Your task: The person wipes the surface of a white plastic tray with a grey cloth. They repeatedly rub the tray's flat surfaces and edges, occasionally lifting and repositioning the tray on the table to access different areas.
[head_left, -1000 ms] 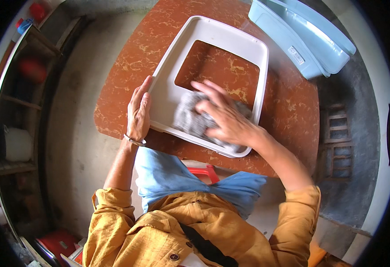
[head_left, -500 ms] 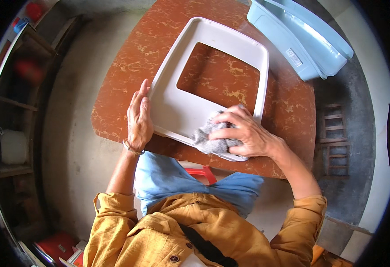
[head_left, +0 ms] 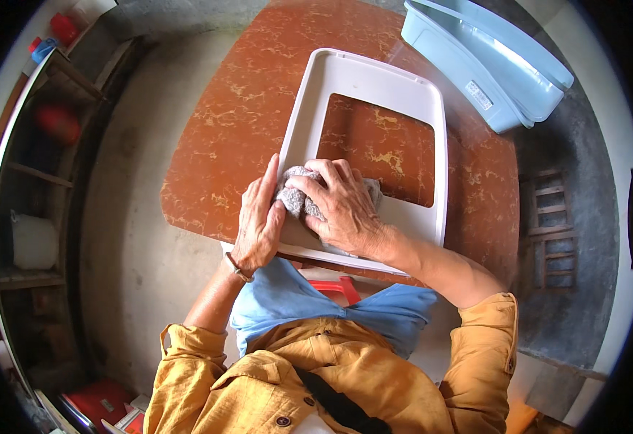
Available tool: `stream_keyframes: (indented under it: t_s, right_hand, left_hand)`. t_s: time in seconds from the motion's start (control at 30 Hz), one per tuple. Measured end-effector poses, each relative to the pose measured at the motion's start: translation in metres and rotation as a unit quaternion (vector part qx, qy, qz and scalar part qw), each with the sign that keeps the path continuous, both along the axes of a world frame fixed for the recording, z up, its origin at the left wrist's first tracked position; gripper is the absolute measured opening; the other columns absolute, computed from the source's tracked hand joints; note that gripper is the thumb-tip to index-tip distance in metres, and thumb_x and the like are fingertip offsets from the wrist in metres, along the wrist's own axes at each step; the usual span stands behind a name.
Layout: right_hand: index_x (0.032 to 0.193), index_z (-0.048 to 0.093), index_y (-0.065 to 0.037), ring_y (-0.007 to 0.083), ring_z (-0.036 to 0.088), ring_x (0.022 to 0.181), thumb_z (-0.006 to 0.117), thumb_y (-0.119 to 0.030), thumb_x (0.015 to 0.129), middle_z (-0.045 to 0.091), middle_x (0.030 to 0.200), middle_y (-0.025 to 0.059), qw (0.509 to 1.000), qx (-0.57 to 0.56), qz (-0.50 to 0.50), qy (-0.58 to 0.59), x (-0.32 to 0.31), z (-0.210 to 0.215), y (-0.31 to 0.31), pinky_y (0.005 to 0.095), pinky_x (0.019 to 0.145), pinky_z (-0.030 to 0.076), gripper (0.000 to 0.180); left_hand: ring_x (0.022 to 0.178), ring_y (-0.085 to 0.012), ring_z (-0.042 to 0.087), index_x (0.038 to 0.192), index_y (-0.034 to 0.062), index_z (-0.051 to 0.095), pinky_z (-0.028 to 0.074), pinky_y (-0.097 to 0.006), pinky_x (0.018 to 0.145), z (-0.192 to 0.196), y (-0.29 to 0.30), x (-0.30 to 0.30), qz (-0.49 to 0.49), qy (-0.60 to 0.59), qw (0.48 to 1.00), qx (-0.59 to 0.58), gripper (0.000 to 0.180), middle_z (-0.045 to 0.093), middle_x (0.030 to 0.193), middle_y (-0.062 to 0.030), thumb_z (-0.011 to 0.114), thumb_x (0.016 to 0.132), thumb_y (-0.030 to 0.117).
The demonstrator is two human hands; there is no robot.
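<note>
A white plastic frame point(head_left: 409, 218) with a large rounded rectangular opening lies on the red-brown marbled table point(head_left: 222, 137), its near edge by the table's front edge. My right hand point(head_left: 349, 206) is closed round a crumpled grey cloth point(head_left: 289, 197) and presses it on the frame's near left part, beside the opening. Some of the cloth spreads out beneath that hand. Along the frame's left rim rests my left hand point(head_left: 257, 220), its fingers stretched out and its thumb apart, close to the cloth. The rim's near left corner is partly hidden by the hands.
A light blue plastic bin point(head_left: 468, 69) stands at the table's far right corner. Shelving with a white container point(head_left: 34, 240) runs along the left wall. A wooden ladder-like rack point(head_left: 552, 228) is on the right. Below the table edge shows a red stool point(head_left: 336, 288).
My right hand has wiped the cloth leftward along the frame's near side, toward my left hand. The frame has shifted slightly right and nearer, and my left hand has moved right with it.
</note>
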State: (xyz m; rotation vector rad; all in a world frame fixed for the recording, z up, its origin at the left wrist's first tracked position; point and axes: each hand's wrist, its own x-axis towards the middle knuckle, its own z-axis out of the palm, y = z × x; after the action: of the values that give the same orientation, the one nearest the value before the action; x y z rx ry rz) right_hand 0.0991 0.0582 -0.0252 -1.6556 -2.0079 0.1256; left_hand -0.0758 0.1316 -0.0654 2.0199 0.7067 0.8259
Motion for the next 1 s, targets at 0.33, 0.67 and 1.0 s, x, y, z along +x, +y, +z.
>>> stream_keyframes:
  t_s: [0.33,0.67,1.0]
  right_hand:
    - [0.116,0.058,-0.016,0.0375,0.048,0.112,0.056,-0.009,0.083,0.05,0.123,0.0153,0.972,0.039,-0.216,-0.084,0.087,-0.016,0.133,0.0565,0.089,0.042,0.034]
    - [0.105,0.056,0.003,0.0406,0.058,0.089,0.053,-0.014,0.082,0.051,0.105,0.0272,0.991,-0.087,-0.071,-0.07,0.01,0.014,0.038,0.0544,0.073,0.047,0.029]
    - [0.112,0.062,-0.012,0.0375,0.057,0.1,0.059,-0.017,0.081,0.054,0.11,0.0148,0.974,-0.005,-0.162,-0.161,0.085,-0.012,0.133,0.0511,0.083,0.047,0.032]
  left_hand:
    - [0.124,-0.036,0.04,0.152,0.0025,0.019,0.021,-0.046,0.11,0.014,-0.009,0.005,-0.056,0.086,0.995,0.002,0.08,0.044,0.138,-0.02,0.057,0.083,0.016]
    - [0.112,-0.0324,0.047,0.151,-0.0034,0.014,0.024,-0.044,0.106,0.006,-0.021,0.013,0.005,0.04,0.998,0.047,0.081,0.049,0.123,-0.02,0.048,0.078,-0.001]
    - [0.113,-0.0372,0.044,0.148,-0.0099,0.0,0.026,-0.051,0.104,0.005,-0.052,0.032,-0.015,0.105,0.992,0.074,0.09,0.045,0.118,-0.0244,0.058,0.088,0.026]
